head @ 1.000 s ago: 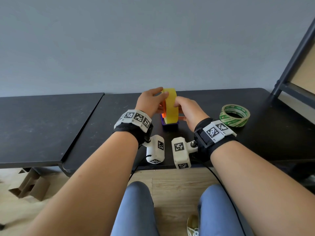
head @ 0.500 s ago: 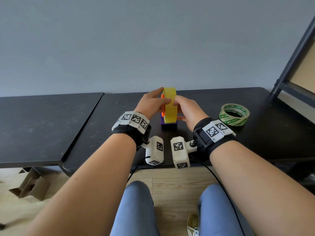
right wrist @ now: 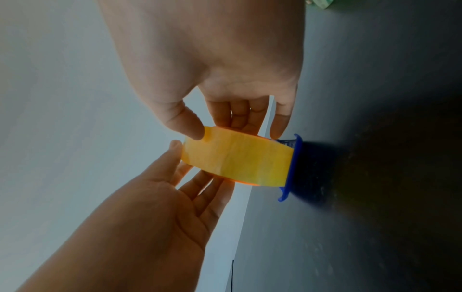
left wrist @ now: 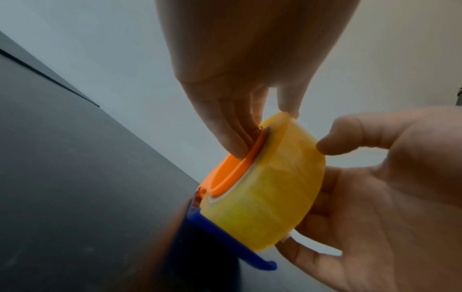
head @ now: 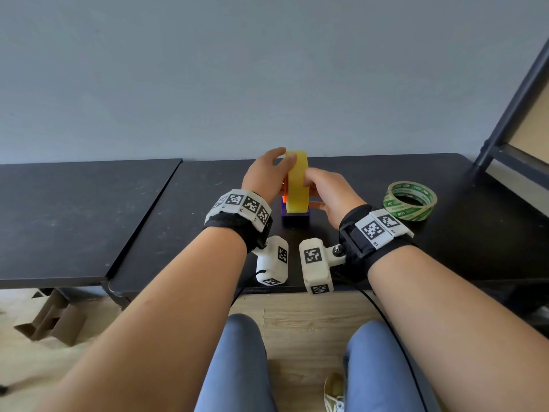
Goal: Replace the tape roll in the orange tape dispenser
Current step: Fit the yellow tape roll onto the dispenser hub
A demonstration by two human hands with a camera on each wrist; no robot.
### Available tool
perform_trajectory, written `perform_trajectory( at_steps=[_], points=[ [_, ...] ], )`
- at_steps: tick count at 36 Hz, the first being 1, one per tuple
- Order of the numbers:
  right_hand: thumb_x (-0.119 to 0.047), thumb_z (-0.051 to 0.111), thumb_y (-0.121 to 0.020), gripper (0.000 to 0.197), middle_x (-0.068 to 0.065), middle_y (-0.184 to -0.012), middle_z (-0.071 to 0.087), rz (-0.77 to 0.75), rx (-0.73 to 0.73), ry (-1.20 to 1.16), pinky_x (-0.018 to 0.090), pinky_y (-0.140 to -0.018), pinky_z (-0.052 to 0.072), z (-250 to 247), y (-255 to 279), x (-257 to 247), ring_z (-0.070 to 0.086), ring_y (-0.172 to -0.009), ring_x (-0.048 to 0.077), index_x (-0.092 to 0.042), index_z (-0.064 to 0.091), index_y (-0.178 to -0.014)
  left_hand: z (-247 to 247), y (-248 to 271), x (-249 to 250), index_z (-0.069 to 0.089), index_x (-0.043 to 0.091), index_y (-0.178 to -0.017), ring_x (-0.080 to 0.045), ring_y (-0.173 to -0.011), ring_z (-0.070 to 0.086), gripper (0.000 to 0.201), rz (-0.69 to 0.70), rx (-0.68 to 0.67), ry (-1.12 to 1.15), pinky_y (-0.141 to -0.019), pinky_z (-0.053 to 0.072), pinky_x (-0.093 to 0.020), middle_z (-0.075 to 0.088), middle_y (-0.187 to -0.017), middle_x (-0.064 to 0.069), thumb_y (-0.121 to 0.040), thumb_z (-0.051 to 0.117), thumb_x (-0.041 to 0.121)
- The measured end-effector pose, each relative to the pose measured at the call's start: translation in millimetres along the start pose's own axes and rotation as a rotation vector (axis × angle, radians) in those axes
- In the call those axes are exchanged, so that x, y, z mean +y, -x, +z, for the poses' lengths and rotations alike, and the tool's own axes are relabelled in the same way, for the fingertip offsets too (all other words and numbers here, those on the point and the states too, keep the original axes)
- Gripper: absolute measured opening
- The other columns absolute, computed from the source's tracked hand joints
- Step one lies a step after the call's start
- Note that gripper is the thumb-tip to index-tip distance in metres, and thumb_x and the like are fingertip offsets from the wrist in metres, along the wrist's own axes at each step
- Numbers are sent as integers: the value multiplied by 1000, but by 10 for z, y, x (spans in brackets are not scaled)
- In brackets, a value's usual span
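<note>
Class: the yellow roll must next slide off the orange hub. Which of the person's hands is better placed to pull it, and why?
Probably the right hand: its thumb and fingers wrap the yellow roll on the open side. The left hand has straight fingers against the orange hub, suited to bracing.

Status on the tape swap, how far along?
Mid-job. The yellow tape roll sits upright on the orange tape dispenser. In hand: left hand presses the orange hub side, right hand holds the roll's other face. Whether it is fully seated cannot be told. The green tape roll lies apart on the table.
</note>
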State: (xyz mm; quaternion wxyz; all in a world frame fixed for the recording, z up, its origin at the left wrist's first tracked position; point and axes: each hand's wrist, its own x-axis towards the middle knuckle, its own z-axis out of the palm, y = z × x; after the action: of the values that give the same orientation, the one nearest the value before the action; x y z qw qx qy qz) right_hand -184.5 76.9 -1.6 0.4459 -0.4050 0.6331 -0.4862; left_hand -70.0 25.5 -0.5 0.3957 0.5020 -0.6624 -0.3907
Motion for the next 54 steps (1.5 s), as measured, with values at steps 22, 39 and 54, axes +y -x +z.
perform_trajectory(
  at_steps=[22,39,54],
  points=[
    [-18,54,-76,20,21,-114,70,-28,1,-11,47,-99,52,24,15,0,67,-108,33,-10,65,-91,-60,23,-95,41,14,-144,-25,-85,67,62,-55,-34,190,-89,58,-42,69,-109,-21,-86,65,14],
    [-22,54,-59,27,13,-94,66,-26,11,45,53,-101,49,29,8,15,64,-109,38,-15,63,-84,-23,-55,-69,55,16,-128,-28,-82,73,57,-28,82,43,-78,61,-47,74,-95,-12,-82,58,51],
    [-18,54,-77,32,23,-120,67,1,52,29,50,-103,48,33,107,-16,64,-111,36,3,65,-99,-4,-28,-147,57,8,-126,-24,-78,70,47,-82,39,191,-84,60,-43,71,-89,-11,-86,65,31]
  ],
)
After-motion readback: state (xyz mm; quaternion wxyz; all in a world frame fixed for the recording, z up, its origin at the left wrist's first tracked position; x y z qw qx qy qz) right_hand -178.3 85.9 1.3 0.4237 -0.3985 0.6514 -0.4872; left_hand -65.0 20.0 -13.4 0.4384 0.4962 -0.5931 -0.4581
